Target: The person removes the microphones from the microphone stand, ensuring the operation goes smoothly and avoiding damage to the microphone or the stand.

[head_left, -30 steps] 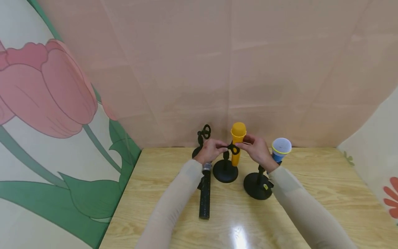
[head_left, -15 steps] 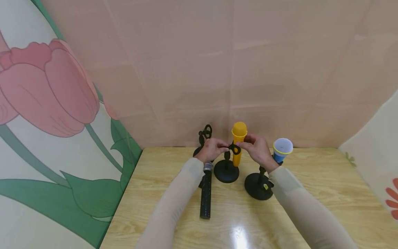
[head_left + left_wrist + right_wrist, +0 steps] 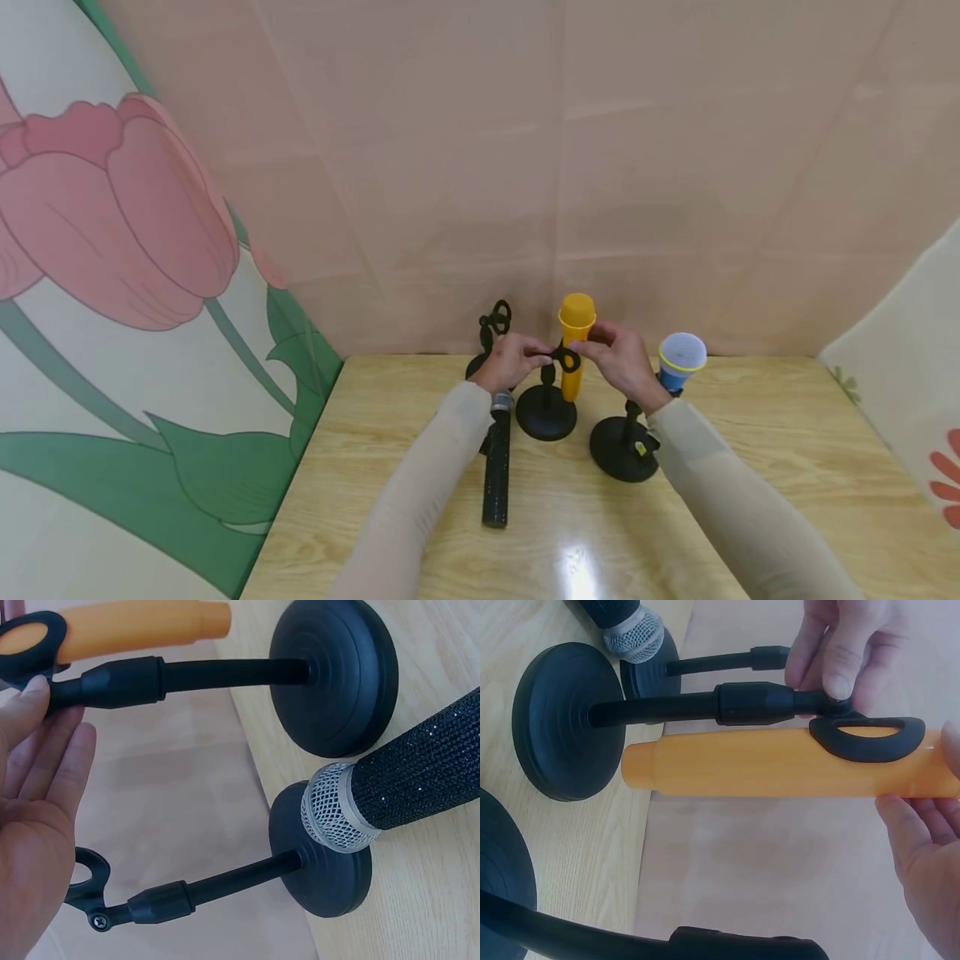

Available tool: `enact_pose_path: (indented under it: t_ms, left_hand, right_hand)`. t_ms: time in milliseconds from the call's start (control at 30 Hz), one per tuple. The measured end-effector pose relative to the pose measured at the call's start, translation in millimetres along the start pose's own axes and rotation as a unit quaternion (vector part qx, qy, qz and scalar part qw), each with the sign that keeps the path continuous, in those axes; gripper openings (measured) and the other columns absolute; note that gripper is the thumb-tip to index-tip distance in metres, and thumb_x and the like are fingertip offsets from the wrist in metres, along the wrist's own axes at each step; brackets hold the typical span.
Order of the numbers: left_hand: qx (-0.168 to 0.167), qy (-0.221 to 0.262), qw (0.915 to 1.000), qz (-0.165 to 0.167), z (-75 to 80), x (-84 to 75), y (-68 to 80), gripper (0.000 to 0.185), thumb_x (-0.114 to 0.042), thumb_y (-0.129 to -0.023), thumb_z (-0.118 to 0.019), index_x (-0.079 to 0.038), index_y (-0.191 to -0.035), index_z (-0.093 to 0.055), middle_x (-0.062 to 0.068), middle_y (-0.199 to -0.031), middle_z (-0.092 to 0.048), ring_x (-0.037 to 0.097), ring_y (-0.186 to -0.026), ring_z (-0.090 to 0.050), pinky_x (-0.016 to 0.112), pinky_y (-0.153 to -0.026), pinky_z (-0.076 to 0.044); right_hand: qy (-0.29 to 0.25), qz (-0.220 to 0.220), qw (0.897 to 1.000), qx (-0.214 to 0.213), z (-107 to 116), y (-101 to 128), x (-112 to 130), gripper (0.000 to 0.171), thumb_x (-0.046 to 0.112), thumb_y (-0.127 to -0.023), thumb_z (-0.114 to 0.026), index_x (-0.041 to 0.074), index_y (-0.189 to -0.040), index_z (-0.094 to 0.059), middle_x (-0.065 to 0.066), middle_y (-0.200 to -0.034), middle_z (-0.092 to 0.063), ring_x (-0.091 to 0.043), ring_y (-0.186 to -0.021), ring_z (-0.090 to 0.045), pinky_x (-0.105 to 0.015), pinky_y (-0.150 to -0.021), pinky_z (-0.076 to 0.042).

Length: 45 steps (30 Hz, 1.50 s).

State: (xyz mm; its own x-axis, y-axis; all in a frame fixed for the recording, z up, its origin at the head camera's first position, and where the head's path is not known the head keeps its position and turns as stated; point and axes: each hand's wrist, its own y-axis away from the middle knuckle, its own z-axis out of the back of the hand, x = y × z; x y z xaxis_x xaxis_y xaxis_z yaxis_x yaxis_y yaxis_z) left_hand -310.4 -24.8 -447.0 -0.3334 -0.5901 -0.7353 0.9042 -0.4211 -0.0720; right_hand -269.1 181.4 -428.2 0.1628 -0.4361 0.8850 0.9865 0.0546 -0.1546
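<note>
Just right of the black round-based middle stand [image 3: 546,408] is the yellow tubular microphone [image 3: 576,332]; farther right, the blue-and-white flared microphone [image 3: 681,360]; front-left, the black sparkly microphone [image 3: 496,467].

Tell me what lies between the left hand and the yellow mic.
The black clip lies between the left hand and the yellow mic; the right wrist view shows it.

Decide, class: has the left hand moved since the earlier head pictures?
No: in that view, the left hand shows no visible shift in any direction against the table.
</note>
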Motion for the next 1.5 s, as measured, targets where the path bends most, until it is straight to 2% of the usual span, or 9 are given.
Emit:
enact_pose_path:
  t_ms: [433, 767, 1100, 1500]
  left_hand:
    - [-0.004, -0.011, 0.9998, -0.016, -0.8, 0.6, 1.8, 0.021, -0.019, -0.091, -0.072, -0.014, -0.111, -0.078, -0.004, -0.109, -0.074, 0.006, -0.097, -0.067, 0.023, -0.086, -0.054]
    - [-0.003, -0.001, 0.9999, -0.012, -3.4, -0.5, 0.7, 0.02, -0.016, -0.092, -0.072, -0.014, -0.111, -0.078, -0.004, -0.109, -0.074, 0.007, -0.097, -0.067, 0.026, -0.086, -0.055]
    - [-0.012, -0.001, 0.9999, -0.009, -0.4, 0.5, 2.7, 0.02, -0.018, -0.092, -0.073, -0.016, -0.11, -0.079, -0.006, -0.109, -0.074, 0.006, -0.097, -0.067, 0.026, -0.087, -0.055]
    - [-0.012, 0.003, 0.9999, -0.002, -1.4, -2.2, 3.6, 0.02, -0.017, -0.091, -0.073, -0.016, -0.111, -0.078, -0.005, -0.11, -0.074, 0.008, -0.099, -0.067, 0.027, -0.088, -0.055]
  right_hand:
    - [-0.006, 0.009, 1.0, 0.0, -1.6, 1.2, -0.6, 0.046, 0.03, -0.094, -0.072, 0.001, -0.128, -0.062, -0.019, -0.121, -0.066, -0.036, -0.108, -0.064, -0.054, -0.098, -0.049]
    - [0.01, 0.006, 1.0, -0.008, 1.6, 2.6, 1.6, 0.047, 0.032, -0.094, -0.072, 0.001, -0.128, -0.063, -0.02, -0.122, -0.066, -0.037, -0.108, -0.063, -0.055, -0.097, -0.049]
    - [0.001, 0.014, 1.0, -0.008, -0.3, 0.0, 8.2, 0.046, 0.03, -0.093, -0.074, 0.0, -0.127, -0.064, -0.02, -0.121, -0.067, -0.036, -0.107, -0.064, -0.054, -0.097, -0.049]
    - [0.003, -0.002, 1.0, -0.005, 3.1, 1.2, 11.6, 0.049, 0.03, -0.093, -0.073, -0.001, -0.129, -0.062, -0.022, -0.123, -0.065, -0.037, -0.109, -0.062, -0.054, -0.099, -0.047]
